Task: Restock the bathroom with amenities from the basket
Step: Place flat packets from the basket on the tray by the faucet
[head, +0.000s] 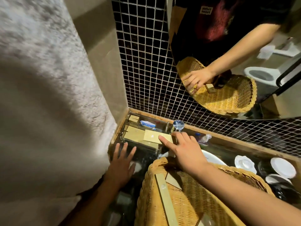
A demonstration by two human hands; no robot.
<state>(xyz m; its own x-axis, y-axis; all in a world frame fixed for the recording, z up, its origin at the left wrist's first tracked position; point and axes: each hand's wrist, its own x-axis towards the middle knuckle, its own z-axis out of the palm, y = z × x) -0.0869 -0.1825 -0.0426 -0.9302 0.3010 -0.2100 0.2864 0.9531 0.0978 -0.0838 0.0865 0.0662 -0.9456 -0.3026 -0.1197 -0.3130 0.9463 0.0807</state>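
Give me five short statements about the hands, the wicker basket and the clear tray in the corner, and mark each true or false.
1. The right hand touches a flat tan paper packet lying on the clear acrylic tray in the counter corner. True.
2. The left hand grips a bottle. False: it is spread open and flat, holding nothing.
3. The woven wicker basket still holds a long tan box. True.
4. The wall behind the tray is plain white paint. False: it is dark mosaic tile with pale grout.
5. The basket stands on the floor. False: it sits at counter level beside white dishes.
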